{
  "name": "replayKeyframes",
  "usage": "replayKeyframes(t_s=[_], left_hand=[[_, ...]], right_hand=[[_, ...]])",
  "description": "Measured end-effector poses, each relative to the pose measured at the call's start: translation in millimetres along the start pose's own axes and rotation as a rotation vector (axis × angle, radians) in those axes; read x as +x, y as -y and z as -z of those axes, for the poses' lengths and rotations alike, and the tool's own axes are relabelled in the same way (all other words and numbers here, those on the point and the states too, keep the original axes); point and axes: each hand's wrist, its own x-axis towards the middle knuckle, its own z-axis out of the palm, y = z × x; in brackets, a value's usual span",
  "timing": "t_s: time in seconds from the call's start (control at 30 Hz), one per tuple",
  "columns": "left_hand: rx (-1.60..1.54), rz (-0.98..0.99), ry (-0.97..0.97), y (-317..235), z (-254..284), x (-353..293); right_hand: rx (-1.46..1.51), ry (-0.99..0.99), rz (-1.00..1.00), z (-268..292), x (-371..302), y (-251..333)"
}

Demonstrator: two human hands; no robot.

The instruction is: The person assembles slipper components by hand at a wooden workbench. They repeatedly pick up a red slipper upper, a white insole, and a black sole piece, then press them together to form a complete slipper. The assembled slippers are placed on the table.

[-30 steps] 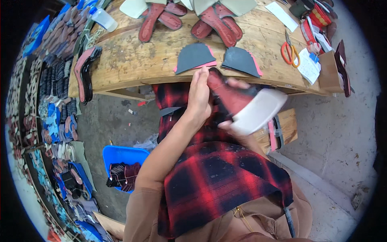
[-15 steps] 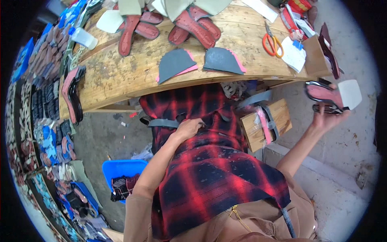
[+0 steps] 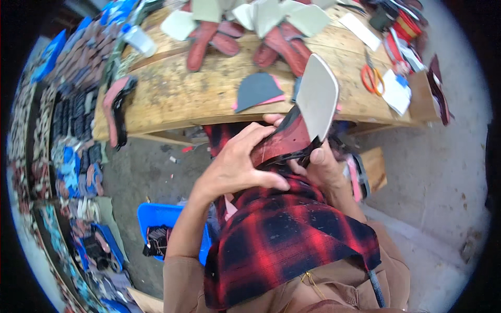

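Observation:
Both hands meet over my lap around a dark red shoe sole [image 3: 284, 140] with black edges. A stiff white heel piece [image 3: 319, 96] stands up from its far end. My left hand [image 3: 237, 161] curls around the sole's front part, thumb along the near side and fingertips beyond it. My right hand [image 3: 326, 169] grips it from below, near the base of the heel piece; some of its fingers are hidden. Beyond my hands, a grey rounded piece [image 3: 255, 89] with a pink layer lies at the wooden table's edge [image 3: 172, 123]. A second grey piece is mostly covered by the sole.
Red soles [image 3: 202, 47] with white heel pieces lie at the back of the table. Orange-handled scissors [image 3: 372, 79] are to the right. Curved pink and black soles [image 3: 116, 112] hang over the left edge. A blue bin [image 3: 156, 215] stands on the floor; stocked shelves line the left.
My right hand has brought the sole in from the far right to above my lap. My left hand has risen from the apron and taken hold of it. The view has shifted.

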Motion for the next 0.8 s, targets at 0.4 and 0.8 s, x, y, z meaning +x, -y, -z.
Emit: replayKeyframes(t_s=[0.4, 0.8], left_hand=[[-0.373, 0.051, 0.215, 38.2, 18.1, -32.8], [0.012, 0.008, -0.11, 62.3, -5.3, -31.9]], right_hand=[[0.022, -0.307, -0.402, 8.3, 37.9, -29.8], [-0.395, -0.134, -0.168, -14.4, 15.2, -25.9]])
